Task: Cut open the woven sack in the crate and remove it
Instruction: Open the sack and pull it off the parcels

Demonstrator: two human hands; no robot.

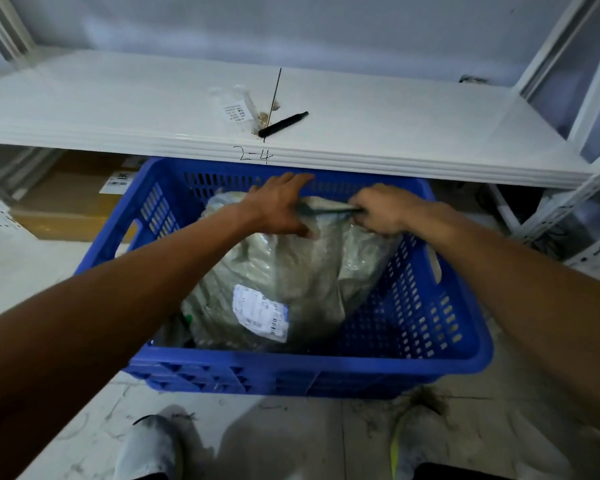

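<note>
A grey-green woven sack (pixel 284 268) with a white shipping label (pixel 258 311) lies in the blue perforated crate (pixel 413 327) on the floor. My left hand (pixel 279 209) rests flat on the sack's upper end, fingers spread, pressing it down near the crate's far wall. My right hand (pixel 383 209) is closed around a dark thin cutting tool (pixel 329 211) whose blade lies against the sack's top, pointing toward my left hand. The tool's handle is hidden inside my fist.
A white shelf (pixel 395 133) overhangs the crate's far edge; on it lie a black pen-like tool (pixel 283 124), a thin rod and a small clear bag (pixel 236 105). A cardboard box (pixel 70 202) sits under the shelf at left. My shoes stand near the crate's front.
</note>
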